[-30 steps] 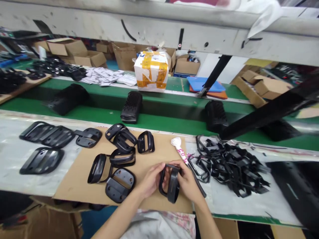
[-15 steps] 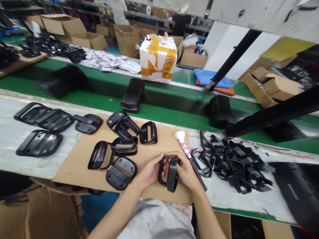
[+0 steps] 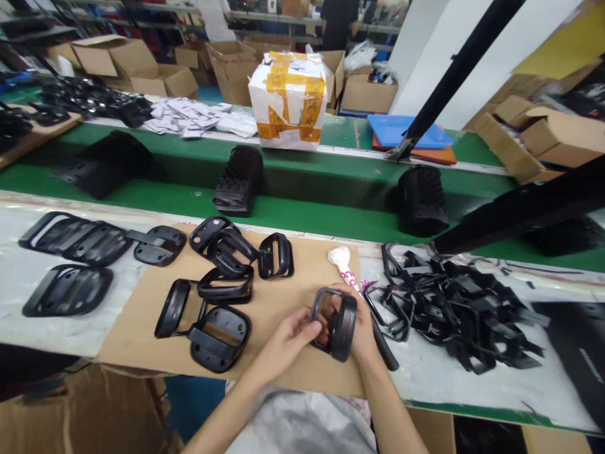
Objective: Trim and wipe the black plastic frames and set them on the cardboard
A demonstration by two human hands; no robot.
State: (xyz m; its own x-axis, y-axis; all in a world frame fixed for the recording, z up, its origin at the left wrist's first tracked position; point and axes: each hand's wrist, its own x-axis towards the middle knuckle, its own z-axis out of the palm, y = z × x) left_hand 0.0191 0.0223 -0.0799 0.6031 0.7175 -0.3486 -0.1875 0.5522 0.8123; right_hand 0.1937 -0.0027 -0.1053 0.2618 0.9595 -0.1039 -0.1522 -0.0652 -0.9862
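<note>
Above the cardboard sheet [image 3: 283,302], both hands grip one black plastic frame [image 3: 344,328] with a rounded rectangular opening. My right hand [image 3: 363,321] wraps its right side, the fingers partly hidden behind it. My left hand [image 3: 295,337] pinches the left edge between thumb and fingers. Left of my hands, several similar black plastic parts lie on the cardboard, among them a flat part with holes [image 3: 221,337] and an upright frame [image 3: 275,255]. A hammer [image 3: 385,347], its head wrapped in white plastic, lies just right of my right hand.
A tangled pile of black plastic pieces [image 3: 466,309] lies on the right of the bench. More flat black parts [image 3: 69,290] sit on the left. Black perforated housings [image 3: 239,180] stand on the green conveyor [image 3: 307,202]. Behind are a taped white box [image 3: 288,101], a slanting black post [image 3: 454,82] and two people.
The black frame has turned in my hands and shifted slightly right, its thick side now facing right. My left thumb has moved onto its near left edge. The camera view has shifted a little.
</note>
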